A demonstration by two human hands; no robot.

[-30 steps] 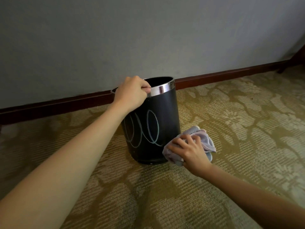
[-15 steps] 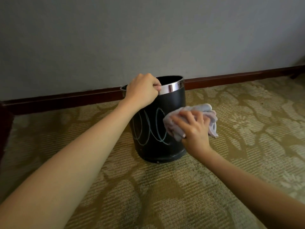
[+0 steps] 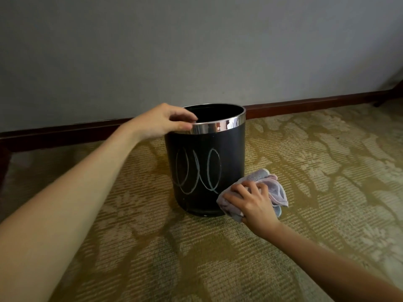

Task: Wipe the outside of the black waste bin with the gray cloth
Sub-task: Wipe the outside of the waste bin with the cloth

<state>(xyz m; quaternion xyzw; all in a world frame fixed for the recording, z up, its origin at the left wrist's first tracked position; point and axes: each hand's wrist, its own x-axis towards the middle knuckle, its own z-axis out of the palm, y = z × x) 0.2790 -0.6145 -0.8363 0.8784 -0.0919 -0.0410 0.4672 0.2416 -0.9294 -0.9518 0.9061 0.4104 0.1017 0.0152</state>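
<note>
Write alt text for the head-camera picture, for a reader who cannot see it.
A person's right hand holds a gray cloth against the base of a black bin marked with pale loops, standing on patterned carpet. The left hand holds its shiny rim.

The right hand (image 3: pixel 253 205) drops the gray cloth (image 3: pixel 275 188) to the black waste bin's (image 3: pixel 207 171) base; the left hand (image 3: pixel 161 121) loosens its rim grip.

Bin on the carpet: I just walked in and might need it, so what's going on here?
A person is wiping the black bin, which stands upright on the carpet near the wall. The left hand holds its shiny rim; the right hand grips a gray cloth at the bin's lower right side. Pale looping scribbles show on its front.
</note>
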